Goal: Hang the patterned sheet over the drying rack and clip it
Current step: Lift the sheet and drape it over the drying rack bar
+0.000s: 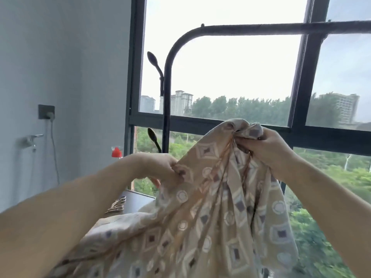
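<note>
Both hands are clamped on the patterned sheet (pixel 202 213). The right hand (pixel 267 147) bunches a gathered edge at its highest point; the left hand (pixel 158 167) pinches the fabric lower, apart from the right. The sheet hangs below the drying rack (pixel 251 29) bar, not touching it. Its lower part trails toward the tabletop (pixel 136 201), where metal clips (pixel 117 204) lie.
</note>
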Demonstrator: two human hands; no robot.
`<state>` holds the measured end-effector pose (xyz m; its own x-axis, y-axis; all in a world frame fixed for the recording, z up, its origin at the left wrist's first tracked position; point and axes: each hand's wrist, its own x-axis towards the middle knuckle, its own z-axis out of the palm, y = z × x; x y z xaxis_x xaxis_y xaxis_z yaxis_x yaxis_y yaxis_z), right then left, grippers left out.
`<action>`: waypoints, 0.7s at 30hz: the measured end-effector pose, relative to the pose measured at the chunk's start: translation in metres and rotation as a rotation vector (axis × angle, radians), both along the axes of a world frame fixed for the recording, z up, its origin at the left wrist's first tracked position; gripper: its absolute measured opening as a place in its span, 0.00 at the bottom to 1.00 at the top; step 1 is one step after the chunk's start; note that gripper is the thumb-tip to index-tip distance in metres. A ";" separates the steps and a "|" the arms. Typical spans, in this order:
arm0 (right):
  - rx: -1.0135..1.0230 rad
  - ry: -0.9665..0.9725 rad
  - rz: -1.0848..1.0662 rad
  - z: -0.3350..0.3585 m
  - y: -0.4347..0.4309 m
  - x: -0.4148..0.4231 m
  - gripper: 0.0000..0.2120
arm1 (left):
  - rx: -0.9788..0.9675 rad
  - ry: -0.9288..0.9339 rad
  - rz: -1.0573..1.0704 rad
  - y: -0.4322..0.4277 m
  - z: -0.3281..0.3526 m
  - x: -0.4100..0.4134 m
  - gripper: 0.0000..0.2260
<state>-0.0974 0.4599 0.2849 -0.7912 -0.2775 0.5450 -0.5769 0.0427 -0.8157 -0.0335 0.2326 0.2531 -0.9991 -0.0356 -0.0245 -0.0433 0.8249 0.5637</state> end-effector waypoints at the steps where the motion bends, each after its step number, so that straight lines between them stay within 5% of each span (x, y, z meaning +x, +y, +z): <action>1: 0.012 0.021 -0.009 -0.001 0.003 -0.001 0.03 | -0.012 0.045 0.080 -0.004 -0.004 0.001 0.05; 6: 0.036 0.053 -0.059 -0.010 0.010 -0.004 0.05 | 0.094 0.409 0.198 -0.007 0.005 0.001 0.12; 12: -0.057 0.079 -0.171 0.007 0.020 0.001 0.03 | 0.388 0.592 0.076 0.027 0.042 -0.011 0.13; 16: -0.342 0.122 -0.314 0.036 0.037 0.005 0.06 | 0.723 0.850 0.017 0.056 0.083 -0.010 0.10; 18: -0.381 0.213 -0.338 0.049 0.040 0.013 0.05 | 0.672 0.839 -0.029 0.066 0.094 -0.014 0.12; 21: -0.123 0.327 -0.367 0.061 0.039 0.022 0.01 | 0.452 0.771 -0.088 0.073 0.108 -0.032 0.13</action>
